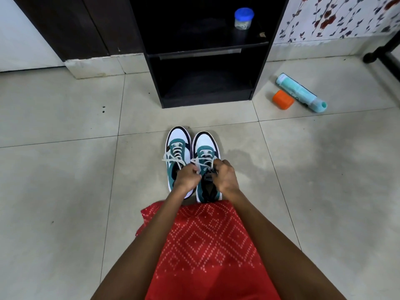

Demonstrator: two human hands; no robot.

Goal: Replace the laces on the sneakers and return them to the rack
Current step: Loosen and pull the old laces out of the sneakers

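Just between left hand (pixel 186 176) and right hand (pixel 225 177): sneaker laces (pixel 203 160)

We count two sneakers (pixel 178 146) (pixel 206 146), two laces (pixel 175 153) (pixel 203 160) and two hands (pixel 186 178) (pixel 225 176). We also count one rack (pixel 205 102) with two shelves (pixel 194 41) (pixel 205 90), one jar (pixel 244 18), one bottle (pixel 299 92), one orange cap (pixel 283 100) and one red cloth (pixel 205 245).

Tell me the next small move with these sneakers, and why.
Probably draw the white lace snug and finish its knot on the right sneaker. The left hand and right hand both pinch that lace near the tongue, while the left sneaker already looks laced. Both stand on the floor before the black rack, so racking comes after.
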